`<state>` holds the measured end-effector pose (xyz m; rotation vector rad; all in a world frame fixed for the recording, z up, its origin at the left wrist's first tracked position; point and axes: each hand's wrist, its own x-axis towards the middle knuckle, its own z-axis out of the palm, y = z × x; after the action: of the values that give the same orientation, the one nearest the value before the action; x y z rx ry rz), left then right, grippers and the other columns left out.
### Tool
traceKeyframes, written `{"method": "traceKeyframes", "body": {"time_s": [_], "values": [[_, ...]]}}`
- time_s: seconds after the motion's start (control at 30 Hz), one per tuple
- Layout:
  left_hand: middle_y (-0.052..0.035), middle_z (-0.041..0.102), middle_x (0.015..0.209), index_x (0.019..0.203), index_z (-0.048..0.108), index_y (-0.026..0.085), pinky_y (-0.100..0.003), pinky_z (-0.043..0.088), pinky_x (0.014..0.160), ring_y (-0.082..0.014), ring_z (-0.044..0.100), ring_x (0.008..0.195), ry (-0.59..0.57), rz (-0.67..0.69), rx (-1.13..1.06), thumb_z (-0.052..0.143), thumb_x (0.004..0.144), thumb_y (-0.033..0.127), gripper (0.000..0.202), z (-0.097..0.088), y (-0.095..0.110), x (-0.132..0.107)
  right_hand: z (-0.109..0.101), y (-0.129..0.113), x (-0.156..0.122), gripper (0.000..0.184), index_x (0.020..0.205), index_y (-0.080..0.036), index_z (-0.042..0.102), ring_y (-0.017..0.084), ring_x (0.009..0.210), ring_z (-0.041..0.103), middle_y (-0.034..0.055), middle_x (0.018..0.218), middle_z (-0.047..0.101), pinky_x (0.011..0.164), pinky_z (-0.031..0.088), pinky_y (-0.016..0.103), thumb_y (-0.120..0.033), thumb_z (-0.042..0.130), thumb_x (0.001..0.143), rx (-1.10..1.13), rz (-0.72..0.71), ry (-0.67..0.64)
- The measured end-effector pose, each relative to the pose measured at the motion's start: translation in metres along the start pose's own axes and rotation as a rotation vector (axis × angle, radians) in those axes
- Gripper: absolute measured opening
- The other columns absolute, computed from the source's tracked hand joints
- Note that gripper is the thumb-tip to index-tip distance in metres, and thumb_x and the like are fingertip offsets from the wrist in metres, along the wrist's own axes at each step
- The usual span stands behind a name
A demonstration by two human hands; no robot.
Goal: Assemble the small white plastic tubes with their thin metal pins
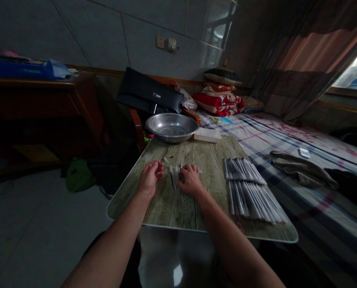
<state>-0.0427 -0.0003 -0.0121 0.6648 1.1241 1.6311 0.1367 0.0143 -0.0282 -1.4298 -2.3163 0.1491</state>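
Both my hands rest on a small wood-grain table (172, 204). My left hand (150, 177) is curled, its fingertips pinched on a small pale piece. My right hand (190, 178) is closed over the end of several thin white-and-dark strips (174, 176) lying between the hands. What exactly the fingers grip is too small to make out. To the right lie two flat rows of similar long thin strips (247, 188), laid side by side.
A metal basin (172, 127) and a flat white box (207, 135) stand at the table's far edge. A bed with a checked sheet (286, 140) and folded blankets (218, 102) lies right. A dark chair (148, 96) and wooden desk (40, 96) stand behind, left.
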Motion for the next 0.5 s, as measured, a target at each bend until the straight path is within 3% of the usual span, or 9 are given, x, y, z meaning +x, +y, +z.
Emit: {"method": "traceKeyframes", "body": {"time_s": [0.2, 0.5], "values": [[-0.0044, 0.067, 0.089, 0.087, 0.06, 0.017, -0.023, 0.047, 0.06, -0.0125, 0.061, 0.073, -0.018, -0.023, 0.023, 0.07, 0.065, 0.037, 0.031, 0.001, -0.005, 0.001, -0.002, -0.006, -0.001, 0.017, 0.077, -0.019, 0.067, 0.025, 0.1, 0.041, 0.0066, 0.097, 0.055, 0.092, 0.026, 0.041, -0.034, 0.062, 0.072, -0.031, -0.041, 0.001], [-0.0039, 0.065, 0.086, 0.087, 0.059, 0.017, -0.022, 0.049, 0.057, -0.0123, 0.062, 0.07, -0.113, -0.12, 0.069, 0.07, 0.064, 0.025, 0.027, 0.008, -0.013, 0.0, -0.005, -0.024, -0.002, 0.024, 0.084, -0.019, 0.073, 0.031, 0.102, 0.044, 0.0129, 0.1, 0.061, 0.094, 0.026, 0.047, -0.036, 0.06, 0.074, -0.168, 0.024, -0.046]]}}
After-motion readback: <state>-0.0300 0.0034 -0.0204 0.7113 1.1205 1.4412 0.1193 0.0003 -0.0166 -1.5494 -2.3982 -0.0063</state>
